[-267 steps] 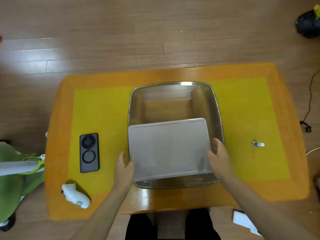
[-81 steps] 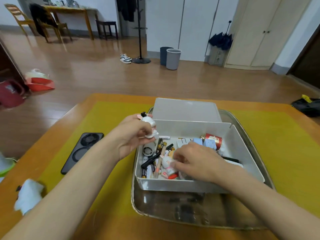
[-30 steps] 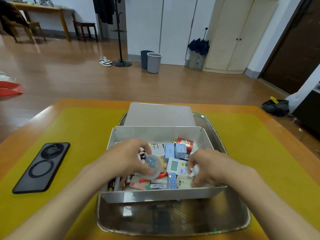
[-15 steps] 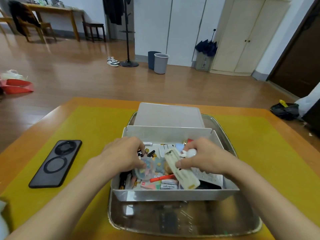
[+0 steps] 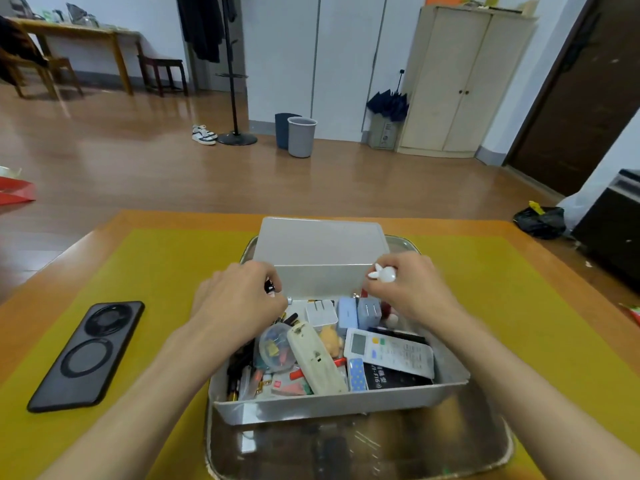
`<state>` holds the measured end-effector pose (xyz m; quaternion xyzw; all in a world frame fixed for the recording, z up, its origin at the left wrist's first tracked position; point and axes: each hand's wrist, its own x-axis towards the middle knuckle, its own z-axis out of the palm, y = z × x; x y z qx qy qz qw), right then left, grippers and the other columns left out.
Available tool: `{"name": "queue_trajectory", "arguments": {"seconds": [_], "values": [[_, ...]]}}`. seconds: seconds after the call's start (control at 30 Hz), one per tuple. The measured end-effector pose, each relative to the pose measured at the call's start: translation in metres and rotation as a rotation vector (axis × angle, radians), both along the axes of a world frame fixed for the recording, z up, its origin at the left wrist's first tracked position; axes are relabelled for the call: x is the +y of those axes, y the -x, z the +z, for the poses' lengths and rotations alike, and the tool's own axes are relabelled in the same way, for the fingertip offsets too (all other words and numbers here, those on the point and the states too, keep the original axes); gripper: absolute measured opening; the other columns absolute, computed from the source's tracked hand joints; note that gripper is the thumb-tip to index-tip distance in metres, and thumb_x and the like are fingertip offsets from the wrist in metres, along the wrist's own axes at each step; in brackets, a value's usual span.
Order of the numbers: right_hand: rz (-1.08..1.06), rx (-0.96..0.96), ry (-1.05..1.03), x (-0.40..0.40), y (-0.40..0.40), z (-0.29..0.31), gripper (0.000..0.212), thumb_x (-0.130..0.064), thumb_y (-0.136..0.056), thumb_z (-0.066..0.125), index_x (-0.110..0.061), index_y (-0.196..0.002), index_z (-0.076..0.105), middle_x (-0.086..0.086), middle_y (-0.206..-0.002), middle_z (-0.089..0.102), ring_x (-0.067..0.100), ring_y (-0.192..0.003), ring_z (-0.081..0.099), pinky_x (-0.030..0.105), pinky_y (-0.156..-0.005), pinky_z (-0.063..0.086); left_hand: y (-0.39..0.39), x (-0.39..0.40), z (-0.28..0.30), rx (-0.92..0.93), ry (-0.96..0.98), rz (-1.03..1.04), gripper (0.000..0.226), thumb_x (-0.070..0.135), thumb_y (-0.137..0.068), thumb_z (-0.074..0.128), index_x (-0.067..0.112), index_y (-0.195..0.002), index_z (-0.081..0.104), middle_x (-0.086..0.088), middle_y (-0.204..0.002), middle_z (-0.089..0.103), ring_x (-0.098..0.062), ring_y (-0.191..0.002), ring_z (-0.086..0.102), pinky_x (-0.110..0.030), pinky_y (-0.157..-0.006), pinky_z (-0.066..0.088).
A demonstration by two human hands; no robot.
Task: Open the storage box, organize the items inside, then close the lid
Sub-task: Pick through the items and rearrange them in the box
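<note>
White storage box (image 5: 332, 405) beneath both hands (image 5: 239, 299)

A room w/ glossy wood-plank floor (image 5: 138, 168) and white walls is shown. A cream two-door cabinet (image 5: 460, 81) is set at the back right, w/ a folded navy umbrella (image 5: 388, 103) beside it. Two bins (image 5: 300, 136), a coat stand (image 5: 233, 81) and sneakers (image 5: 203, 134) are seen mid-room; a wooden desk (image 5: 69, 32) and stool (image 5: 162, 72) at far left.
</note>
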<state>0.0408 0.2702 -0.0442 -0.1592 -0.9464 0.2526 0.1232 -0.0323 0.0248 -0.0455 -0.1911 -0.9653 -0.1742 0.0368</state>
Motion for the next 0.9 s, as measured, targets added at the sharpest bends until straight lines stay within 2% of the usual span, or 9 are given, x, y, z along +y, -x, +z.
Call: {"name": "queue_trajectory", "arguments": {"seconds": [0.1, 0.2, 0.37, 0.43, 0.5, 0.63, 0.73, 0.8, 0.9], "values": [[-0.092, -0.080, -0.132, 0.026, 0.003, -0.006, 0.013, -0.034, -0.076, 0.074, -0.023, -0.081, 0.071, -0.001, -0.076, 0.068, 0.026, -0.079, 0.063, 0.040, -0.066, 0.055, 0.001, 0.017, 0.001, -0.003, -0.048, -0.003, 0.008, 0.036, -0.076, 0.063, 0.037, -0.084, 0.063, 0.015, -0.079, 0.060, -0.018, -0.071, 0.058, -0.026, -0.051, 0.032], [-0.095, -0.168, -0.182, 0.034, 0.009, -0.017, 0.014, -0.030, -0.078, 0.075, -0.023, -0.080, 0.062, 0.000, -0.083, 0.067, 0.028, -0.083, 0.064, 0.038, -0.067, 0.054, 0.002, 0.042, -0.006, 0.011, -0.056, -0.051, 0.015, 0.035, -0.077, 0.065, 0.038, -0.092, 0.064, 0.014, -0.090, 0.065, -0.016, -0.078, 0.059, -0.026, -0.054, 0.035], [-0.011, -0.147, -0.363, 0.033, 0.016, -0.029, 0.030, -0.022, -0.082, 0.067, -0.023, -0.064, 0.043, -0.005, -0.066, 0.050, 0.028, -0.069, 0.053, 0.030, -0.048, 0.025, 0.007, 0.081, -0.032, -0.030, -0.031, -0.181, 0.037, 0.037, -0.077, 0.073, 0.037, -0.113, 0.066, 0.011, -0.113, 0.069, -0.016, -0.103, 0.063, -0.031, -0.076, 0.050], [0.033, -0.152, -0.411, 0.031, 0.016, -0.032, 0.023, -0.018, -0.083, 0.063, -0.022, -0.069, 0.045, 0.000, -0.075, 0.055, 0.028, -0.068, 0.047, 0.030, -0.048, 0.022, 0.012, 0.090, -0.042, -0.082, 0.008, -0.222, 0.046, 0.038, -0.074, 0.075, 0.036, -0.119, 0.064, 0.012, -0.120, 0.067, -0.016, -0.109, 0.061, -0.033, -0.082, 0.051], [0.052, -0.149, -0.440, 0.030, 0.015, -0.036, 0.017, -0.016, -0.084, 0.061, -0.023, -0.076, 0.048, 0.005, -0.088, 0.060, 0.028, -0.070, 0.044, 0.031, -0.053, 0.025, 0.018, 0.094, -0.048, -0.131, 0.089, -0.250, 0.052, 0.040, -0.072, 0.074, 0.036, -0.122, 0.062, 0.010, -0.123, 0.066, -0.018, -0.111, 0.060, -0.035, -0.085, 0.052], [0.062, -0.095, -0.348, 0.032, 0.013, -0.028, 0.027, -0.026, -0.084, 0.065, -0.024, -0.065, 0.046, -0.008, -0.065, 0.048, 0.028, -0.070, 0.052, 0.029, -0.047, 0.022, 0.030, 0.092, -0.052, -0.256, 0.160, -0.291, 0.060, 0.048, -0.071, 0.072, 0.033, -0.128, 0.061, 0.009, -0.121, 0.067, -0.018, -0.110, 0.062, -0.039, -0.092, 0.052], [0.111, -0.088, -0.293, 0.023, 0.013, -0.017, 0.007, -0.031, -0.078, 0.070, -0.032, -0.082, 0.064, -0.007, -0.073, 0.055, 0.024, -0.073, 0.053, 0.027, -0.049, 0.027, 0.033, 0.090, -0.053, -0.278, 0.168, -0.295, 0.054, 0.049, -0.071, 0.073, 0.032, -0.122, 0.064, 0.007, -0.111, 0.068, -0.019, -0.102, 0.062, -0.039, -0.089, 0.053], [0.132, -0.118, -0.327, 0.013, 0.011, -0.017, 0.016, -0.033, -0.078, 0.070, -0.033, -0.094, 0.070, -0.004, -0.083, 0.060, 0.025, -0.079, 0.054, 0.028, -0.056, 0.032, 0.034, 0.089, -0.053, -0.258, 0.177, -0.282, 0.054, 0.051, -0.071, 0.074, 0.034, -0.122, 0.064, 0.007, -0.113, 0.068, -0.020, -0.103, 0.061, -0.039, -0.089, 0.053], [0.130, -0.165, -0.334, 0.008, 0.010, -0.022, 0.026, -0.035, -0.081, 0.069, -0.034, -0.107, 0.070, 0.000, -0.101, 0.066, 0.028, -0.097, 0.060, 0.032, -0.067, 0.035, 0.034, 0.085, -0.053, -0.224, 0.179, -0.263, 0.057, 0.059, -0.071, 0.075, 0.035, -0.121, 0.064, 0.006, -0.117, 0.067, -0.021, -0.108, 0.060, -0.037, -0.089, 0.051]]}}
